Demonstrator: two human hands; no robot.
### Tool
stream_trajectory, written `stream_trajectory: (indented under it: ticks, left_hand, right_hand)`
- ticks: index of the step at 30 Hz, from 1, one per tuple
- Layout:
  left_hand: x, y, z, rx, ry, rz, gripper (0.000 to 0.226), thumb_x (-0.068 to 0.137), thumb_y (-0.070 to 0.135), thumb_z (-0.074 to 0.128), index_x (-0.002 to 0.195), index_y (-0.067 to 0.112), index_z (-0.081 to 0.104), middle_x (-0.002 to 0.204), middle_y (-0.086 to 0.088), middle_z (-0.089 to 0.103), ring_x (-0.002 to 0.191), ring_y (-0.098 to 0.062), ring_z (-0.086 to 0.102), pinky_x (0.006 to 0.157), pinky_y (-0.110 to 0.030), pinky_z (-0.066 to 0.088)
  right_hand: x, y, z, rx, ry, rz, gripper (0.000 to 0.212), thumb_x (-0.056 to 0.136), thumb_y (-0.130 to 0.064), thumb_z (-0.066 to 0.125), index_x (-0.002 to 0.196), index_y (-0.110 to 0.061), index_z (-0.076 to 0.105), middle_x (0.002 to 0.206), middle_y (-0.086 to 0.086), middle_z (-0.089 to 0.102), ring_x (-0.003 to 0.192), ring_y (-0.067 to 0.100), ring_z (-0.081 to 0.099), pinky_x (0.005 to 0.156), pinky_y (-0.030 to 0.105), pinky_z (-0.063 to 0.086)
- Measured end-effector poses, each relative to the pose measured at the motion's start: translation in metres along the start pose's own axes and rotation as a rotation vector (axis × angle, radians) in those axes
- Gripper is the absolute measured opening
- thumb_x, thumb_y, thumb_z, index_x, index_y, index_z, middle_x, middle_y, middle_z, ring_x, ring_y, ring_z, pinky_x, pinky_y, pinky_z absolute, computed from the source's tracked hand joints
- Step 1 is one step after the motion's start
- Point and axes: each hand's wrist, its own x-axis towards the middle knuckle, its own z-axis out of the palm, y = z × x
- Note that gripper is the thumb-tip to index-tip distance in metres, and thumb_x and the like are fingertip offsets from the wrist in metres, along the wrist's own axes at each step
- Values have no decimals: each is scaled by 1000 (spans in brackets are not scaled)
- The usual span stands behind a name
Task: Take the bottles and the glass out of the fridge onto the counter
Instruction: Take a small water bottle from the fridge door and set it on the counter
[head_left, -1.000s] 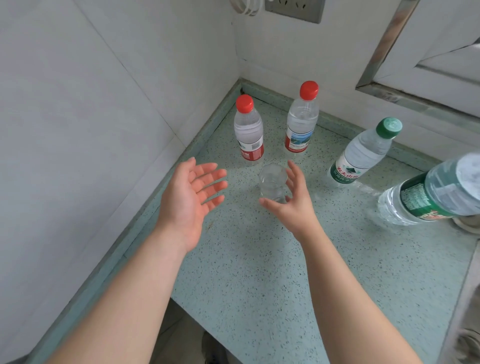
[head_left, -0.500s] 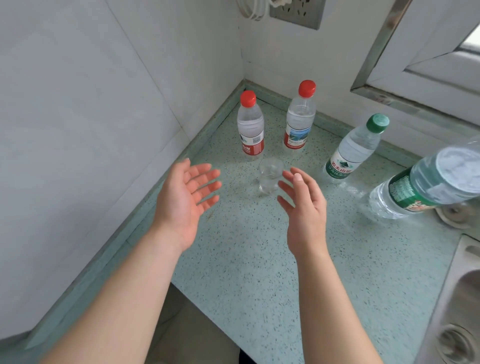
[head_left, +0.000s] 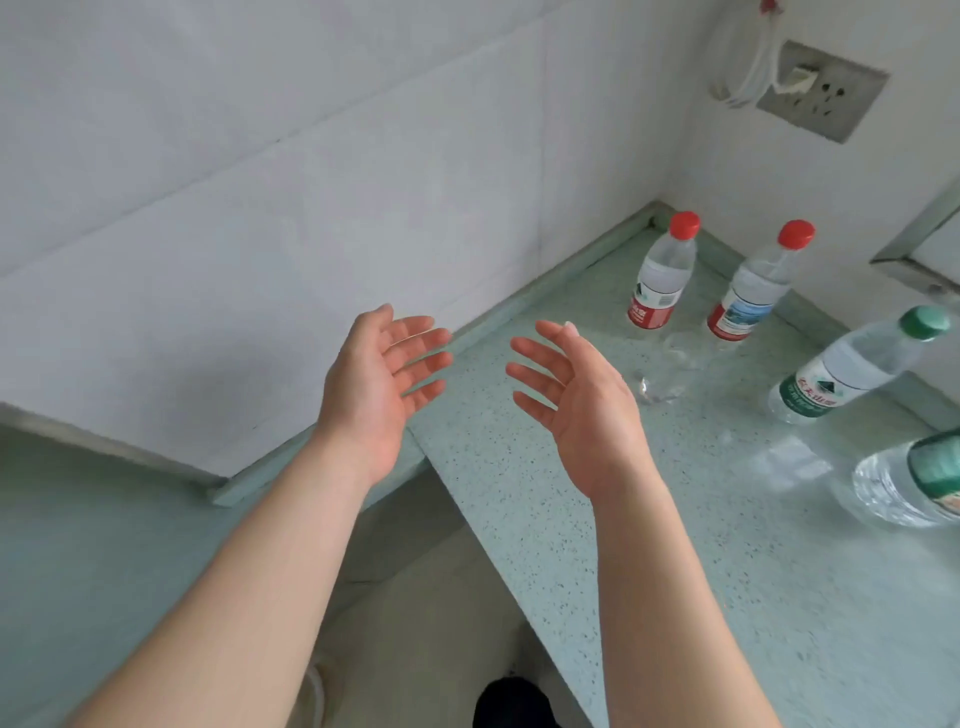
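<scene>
So everything looks like it's already out on the speckled pale-green stone counter (head_left: 649, 545). Two clear plastic water bottles with red caps and red labels, one (head_left: 661, 273) nearer the wall corner and one (head_left: 753, 283) just beside it, stand upright near the back edge, probably tucked there so they don't get knocked. The small clear drinking glass (head_left: 667, 371) sits just in front of them, upright as far as I can tell, though it's pretty blurry and see-through. Further right there's a clear bottle with a green cap and green label (head_left: 852, 371), and a bigger green-labelled clear bottle (head_left: 914, 480) cut off by the frame edge.

Both hands are empty: left hand (head_left: 376, 384) and right hand (head_left: 576, 395) hover palms facing each other, fingers (head_left: 535, 371) spread and relaxed, gripping nothing. The left hangs off past the counter's edge, the right over the counter just beside the glass without touching it.

No fridge in view, so I'd guess the job's basically done, unless more stuff's waiting inside.
</scene>
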Motion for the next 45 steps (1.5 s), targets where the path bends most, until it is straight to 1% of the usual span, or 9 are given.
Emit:
stream_trajectory:
  ticks: [6,11,17,21,24,29,32,37,45]
  left_hand:
    - [-68,10,-121,-119,222,89,45,101,45,43,116,12,70,114,-9,79,96,-22,72,87,-39,52]
    - [-152,-13,-227,-241,427,141,47,103,45,41,116,11,70,114,-8,79,103,-24,71,90,-40,51]
    - [-294,-61,-352,-396,700,215,47,103,47,40,116,13,70,108,-3,81,104,-22,73,85,-37,52]
    - [-406,-97,-427,-498,920,274,46,103,45,38,116,13,70,112,-5,80,104,-21,72,89,-38,53]
    - [-496,-130,-473,-594,1098,323,46,104,45,38,115,13,70,113,-5,79,104,-22,72,85,-36,52]
    - [-645,-176,-510,-710,1416,382,46,102,44,44,121,10,70,115,-5,79,105,-23,72,89,-35,55]
    - [-733,-204,-519,-768,1643,445,45,102,43,44,118,11,71,114,-6,79,104,-23,74,85,-36,55]
    - [-846,-246,-523,-884,1953,500,40,102,40,44,112,12,71,112,-7,80,103,-24,74,83,-37,55]
    - [-967,-288,-565,-942,2261,541,40,103,40,43,112,12,70,112,-7,79,105,-24,73,82,-36,55]
  right_hand:
    - [-57,27,105,-154,-315,57,33,105,-46,53,126,-28,71,120,-4,79,111,19,76,104,44,56]
    - [-137,75,180,-290,-561,112,35,105,-48,51,127,-28,71,121,-4,79,112,20,75,100,42,57]
    - [-268,154,254,-447,-836,186,36,106,-47,51,127,-25,69,121,-2,79,113,22,75,101,43,56]
    - [-376,206,302,-563,-1061,224,35,106,-47,49,125,-27,70,120,-4,79,112,21,75,100,42,56]
    - [-464,244,332,-634,-1233,253,35,105,-48,50,124,-27,71,119,-3,80,111,22,76,99,42,57]
    - [-605,304,364,-703,-1510,351,36,105,-49,52,127,-25,69,119,-2,80,109,23,76,89,38,57]
    - [-700,337,370,-748,-1694,427,33,105,-47,54,124,-24,70,118,-1,80,108,24,77,92,40,57]
    - [-835,381,366,-805,-1979,542,36,108,-45,51,130,-23,67,123,2,77,112,26,75,98,44,58]
    - [-1004,456,384,-762,-2196,743,34,105,-43,57,126,-21,70,116,3,81,108,27,77,94,45,59]
